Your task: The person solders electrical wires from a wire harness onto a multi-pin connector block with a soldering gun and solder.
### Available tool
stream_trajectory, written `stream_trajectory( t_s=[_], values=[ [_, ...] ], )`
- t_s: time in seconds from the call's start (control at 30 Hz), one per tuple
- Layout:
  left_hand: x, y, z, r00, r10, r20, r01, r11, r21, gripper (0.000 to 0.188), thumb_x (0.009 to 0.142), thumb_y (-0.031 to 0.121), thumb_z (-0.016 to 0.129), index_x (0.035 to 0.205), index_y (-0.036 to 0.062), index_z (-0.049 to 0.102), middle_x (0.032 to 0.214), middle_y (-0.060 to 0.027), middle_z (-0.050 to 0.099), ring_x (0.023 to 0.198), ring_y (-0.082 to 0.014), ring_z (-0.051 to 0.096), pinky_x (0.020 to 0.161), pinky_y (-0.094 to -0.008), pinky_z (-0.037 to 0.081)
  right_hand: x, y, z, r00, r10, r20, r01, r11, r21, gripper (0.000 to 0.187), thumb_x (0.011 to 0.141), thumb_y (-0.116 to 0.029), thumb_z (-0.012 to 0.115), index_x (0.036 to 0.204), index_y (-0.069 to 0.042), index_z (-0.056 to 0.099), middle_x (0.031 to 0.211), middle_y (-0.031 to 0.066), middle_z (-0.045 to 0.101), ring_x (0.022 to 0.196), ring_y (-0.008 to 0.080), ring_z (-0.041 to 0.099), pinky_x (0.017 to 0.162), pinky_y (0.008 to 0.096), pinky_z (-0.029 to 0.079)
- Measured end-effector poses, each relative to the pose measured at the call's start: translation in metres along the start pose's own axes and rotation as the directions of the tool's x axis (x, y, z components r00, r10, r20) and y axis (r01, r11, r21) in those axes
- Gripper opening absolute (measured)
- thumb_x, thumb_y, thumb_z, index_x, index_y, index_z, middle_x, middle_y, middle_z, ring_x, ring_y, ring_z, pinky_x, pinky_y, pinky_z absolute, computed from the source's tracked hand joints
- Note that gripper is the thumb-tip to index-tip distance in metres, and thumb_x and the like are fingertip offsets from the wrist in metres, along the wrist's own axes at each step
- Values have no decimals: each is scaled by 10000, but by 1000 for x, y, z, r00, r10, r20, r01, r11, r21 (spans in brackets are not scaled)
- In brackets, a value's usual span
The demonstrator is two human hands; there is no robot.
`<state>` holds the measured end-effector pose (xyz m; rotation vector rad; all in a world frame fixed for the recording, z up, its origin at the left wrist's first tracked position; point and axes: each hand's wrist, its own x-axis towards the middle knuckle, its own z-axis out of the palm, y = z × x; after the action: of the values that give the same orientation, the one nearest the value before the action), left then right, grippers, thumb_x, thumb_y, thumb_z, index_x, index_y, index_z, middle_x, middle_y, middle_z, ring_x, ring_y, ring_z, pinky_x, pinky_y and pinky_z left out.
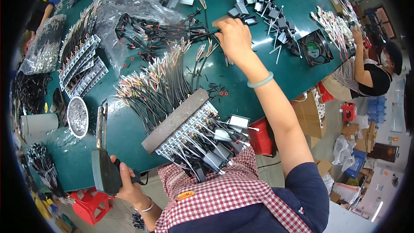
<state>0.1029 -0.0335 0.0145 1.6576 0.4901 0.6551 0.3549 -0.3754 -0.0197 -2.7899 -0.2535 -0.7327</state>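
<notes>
A soldering gun (pixel 105 164) is gripped in the left hand (pixel 126 184), fingers closed round its handle, at the near edge of the green table (pixel 241 90). The right hand (pixel 235 39) is stretched far across that table and is closed on a bundle of black wires (pixel 159 32). Between the two hands a grey metal bar (pixel 174 121) is laid across a white strip of connectors (pixel 189 131). A black fan (pixel 316 47) is seen right of the bundle.
</notes>
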Motion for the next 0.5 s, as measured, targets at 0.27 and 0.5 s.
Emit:
stream_trajectory(
  t_s=[0.27, 0.5],
  values=[
    [-4, -1, 4, 1000, 0, 24, 1, 1000, -28, 383, 844, -43, 615, 1206, -105, 506, 1109, -193, 641, 535, -87, 443, 450, -226, 353, -9, -21, -64, 876, 412, 251, -471, 616, 632, 239, 751, -180, 797, 900, -29, 685, 922, 94, 706, 680, 137, 656, 626, 265, 525],
    [-9, 12, 23, 993, 4, 121, 13, 990, -139, 429, 827, -48, 600, 1241, -88, 492, 1125, -198, 628, 549, -90, 455, 465, -214, 355, -46, -73, -129, 925, 294, 242, -273, 70, 959, 111, 850, 35, 674, 954, 49, 637, 945, 103, 689, 807, 135, 665, 732, 255, 550]
  ],
)
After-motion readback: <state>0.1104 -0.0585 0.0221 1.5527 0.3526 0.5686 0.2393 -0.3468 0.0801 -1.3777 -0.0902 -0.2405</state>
